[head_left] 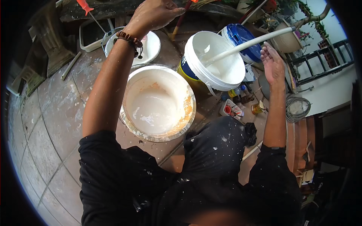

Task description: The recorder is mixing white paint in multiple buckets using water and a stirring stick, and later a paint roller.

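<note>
My left hand (pixel 160 14) is raised at the top edge, above a white basin, its thumb stretched out and its other fingers partly cut off. Nothing shows in it. A brown beaded bracelet (pixel 129 38) circles that wrist. My right hand (pixel 272 64) is up on the right, fingers extended, holding nothing, near a white pipe (pixel 249 46). The pipe leans out of a white bucket (pixel 191 51) with whitish material inside. In front of me stands a round, paint-smeared tub (pixel 130 88) holding milky white liquid (pixel 154 111). White specks dot both hands.
A white basin (pixel 154 47) and a grey tray (pixel 92 46) stand at the back left. Behind the bucket is a blue-lidded pail (pixel 241 35). Bottles (pixel 235 92), a small white container (pixel 228 109) and a coiled hose (pixel 298 108) lie right. Splashed tiles (pixel 49 113) spread left.
</note>
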Tool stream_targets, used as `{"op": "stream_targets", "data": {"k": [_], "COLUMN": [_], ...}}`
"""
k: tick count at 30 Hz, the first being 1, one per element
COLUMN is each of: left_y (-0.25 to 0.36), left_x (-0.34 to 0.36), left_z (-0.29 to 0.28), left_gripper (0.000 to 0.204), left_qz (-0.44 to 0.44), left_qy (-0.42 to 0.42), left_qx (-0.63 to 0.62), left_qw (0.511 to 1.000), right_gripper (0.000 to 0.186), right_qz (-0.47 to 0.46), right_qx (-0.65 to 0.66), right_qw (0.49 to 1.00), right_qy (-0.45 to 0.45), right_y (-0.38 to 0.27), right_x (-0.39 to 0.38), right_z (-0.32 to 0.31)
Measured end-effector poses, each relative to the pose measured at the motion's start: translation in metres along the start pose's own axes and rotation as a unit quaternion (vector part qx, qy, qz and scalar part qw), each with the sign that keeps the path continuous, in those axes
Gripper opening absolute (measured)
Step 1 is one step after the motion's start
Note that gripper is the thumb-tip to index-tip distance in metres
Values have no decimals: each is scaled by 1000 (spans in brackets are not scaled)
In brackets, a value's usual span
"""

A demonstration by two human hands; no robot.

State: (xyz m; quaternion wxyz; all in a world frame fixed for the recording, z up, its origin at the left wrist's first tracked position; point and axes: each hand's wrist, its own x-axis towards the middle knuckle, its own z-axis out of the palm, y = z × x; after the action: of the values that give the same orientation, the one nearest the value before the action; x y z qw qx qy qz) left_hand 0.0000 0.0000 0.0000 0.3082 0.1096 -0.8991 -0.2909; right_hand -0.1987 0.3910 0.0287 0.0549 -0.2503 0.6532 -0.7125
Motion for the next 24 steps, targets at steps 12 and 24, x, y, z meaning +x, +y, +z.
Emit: {"op": "stream_targets", "data": {"k": [12,24], "left_y": [41,76], "left_x": [7,31], "left_z": [99,130], "left_gripper": [21,27], "left_qz": [18,8], "left_qy": [-76,-159], "left_qx": [30,132], "left_qw": [996,978], "right_gripper": [55,83], "right_qz": [116,55], "right_qx": [-82,43], "right_qw": [973,993], "right_qy": [184,96], "right_y": [96,109], "right_x": [64,147], "right_z": [-113,-78]}}
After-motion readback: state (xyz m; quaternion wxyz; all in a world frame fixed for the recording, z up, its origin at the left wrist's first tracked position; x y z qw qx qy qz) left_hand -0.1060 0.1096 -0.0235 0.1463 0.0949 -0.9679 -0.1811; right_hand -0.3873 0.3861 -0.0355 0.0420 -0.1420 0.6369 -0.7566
